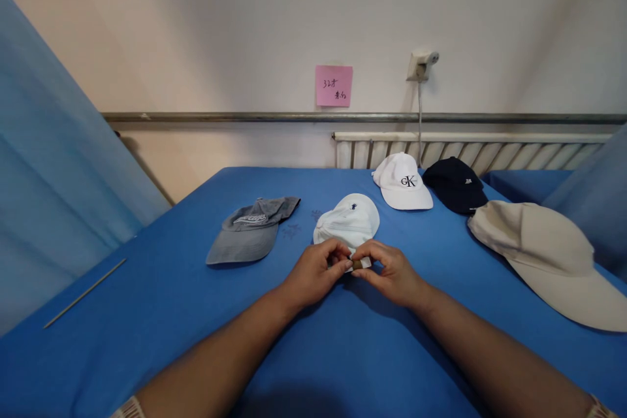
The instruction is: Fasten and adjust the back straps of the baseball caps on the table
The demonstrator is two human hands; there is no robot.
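A pale mint baseball cap [345,225] with a small dark logo lies on the blue cover, its brim pointing away from me. At its near edge both hands meet on the back strap, where a small brownish piece, perhaps the buckle, shows between the fingertips. My left hand [318,272] pinches the strap from the left with thumb and forefinger. From the right, my right hand [392,271] pinches the strap beside the brownish piece and a bit of white. The fingers partly hide the strap.
A grey cap [252,228] lies to the left, and a thin stick [85,292] farther left. On the right are a white cap [402,183], a navy cap [454,184] and a large beige cap [543,248]. Behind the blue-covered table [161,313] stands a radiator [509,151].
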